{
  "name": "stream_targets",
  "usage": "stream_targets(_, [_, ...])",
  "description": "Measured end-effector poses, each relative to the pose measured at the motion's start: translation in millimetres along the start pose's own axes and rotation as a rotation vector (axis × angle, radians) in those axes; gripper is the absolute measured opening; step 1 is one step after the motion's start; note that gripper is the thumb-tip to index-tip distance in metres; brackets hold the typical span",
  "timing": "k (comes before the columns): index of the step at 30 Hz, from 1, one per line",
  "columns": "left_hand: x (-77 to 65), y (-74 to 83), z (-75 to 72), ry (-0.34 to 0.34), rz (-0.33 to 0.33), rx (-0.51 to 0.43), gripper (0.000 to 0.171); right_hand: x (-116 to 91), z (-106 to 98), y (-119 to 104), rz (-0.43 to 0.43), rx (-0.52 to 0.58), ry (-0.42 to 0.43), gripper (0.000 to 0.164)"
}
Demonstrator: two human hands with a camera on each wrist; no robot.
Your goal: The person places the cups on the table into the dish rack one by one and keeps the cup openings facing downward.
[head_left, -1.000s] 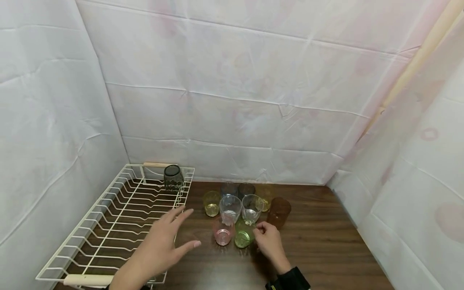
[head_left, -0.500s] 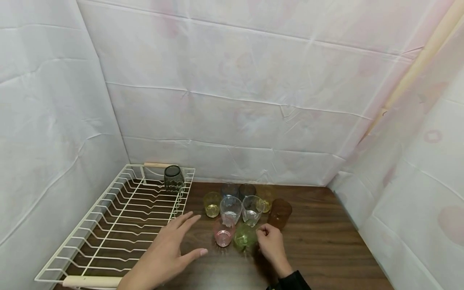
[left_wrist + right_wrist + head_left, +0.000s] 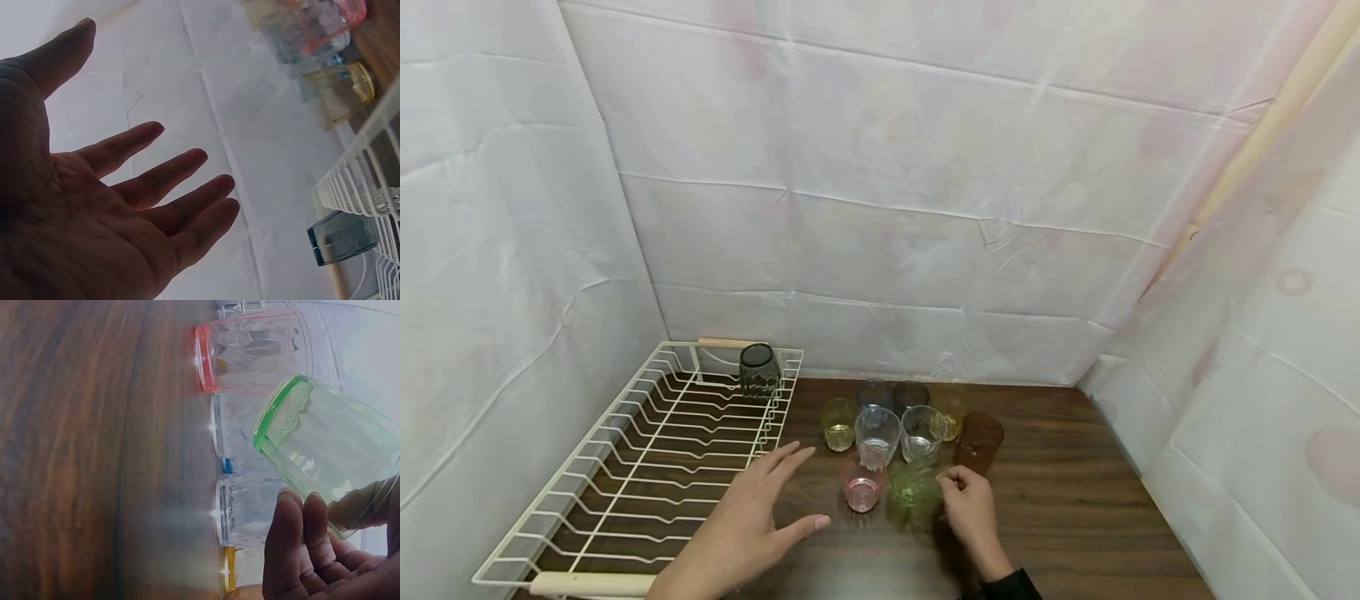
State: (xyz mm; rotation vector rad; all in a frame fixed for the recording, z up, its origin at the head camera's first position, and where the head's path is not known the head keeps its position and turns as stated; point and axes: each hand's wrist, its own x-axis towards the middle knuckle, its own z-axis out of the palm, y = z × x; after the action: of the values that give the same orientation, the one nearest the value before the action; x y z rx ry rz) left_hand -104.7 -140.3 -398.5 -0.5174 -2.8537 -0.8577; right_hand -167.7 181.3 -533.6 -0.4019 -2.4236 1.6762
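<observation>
With thumb and fingers, my right hand (image 3: 972,507) pinches the rim of a green tumbler (image 3: 331,447). In the right wrist view the tumbler is tilted, its base raised off the wood. Beside it on the left a pink tumbler (image 3: 862,492) stands upright. Just behind are two clear tumblers (image 3: 877,432). A brown tumbler (image 3: 981,437) stands close past my right hand. My left hand (image 3: 748,517) hovers near the rack's right side, thumb spread from straight fingers. Its palm (image 3: 94,231) holds nothing in the left wrist view.
A white wire dish rack (image 3: 658,433) fills the left of the wooden table (image 3: 1075,500). One dark grey tumbler (image 3: 760,371) sits in its far right corner. Yellow (image 3: 838,427), blue-grey and dark tumblers stand further back. White sheeting hangs behind and on both sides.
The green tumbler has tilted and come up off the table in my right hand, shifting slightly right. My left hand has moved a little to the right.
</observation>
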Motion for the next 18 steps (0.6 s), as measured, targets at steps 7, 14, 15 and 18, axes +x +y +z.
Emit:
stream_targets(7, [1.8, -3.9, 3.8, 0.0, -0.005, -0.01, 0.082, -3.2, -4.3, 0.5, 0.095, 0.187, -0.026, 0.02])
stream_targets(14, [5.3, -1.2, 8.7, -0.007, -0.008, -0.018, 0.081, -8.6, -8.7, -9.4, 0.158, 0.494, -0.113, 0.019])
stream_targets(15, [5.7, 0.6, 9.1, -0.014, -0.011, -0.035, 0.081, -9.3, -9.0, -11.0, 0.16, 0.526, -0.124, 0.02])
stream_targets(18, [7.1, 7.7, 10.1, -0.05, -0.022, -0.101, 0.081, -11.6, -10.0, -15.9, 0.159, 0.591, -0.175, 0.021])
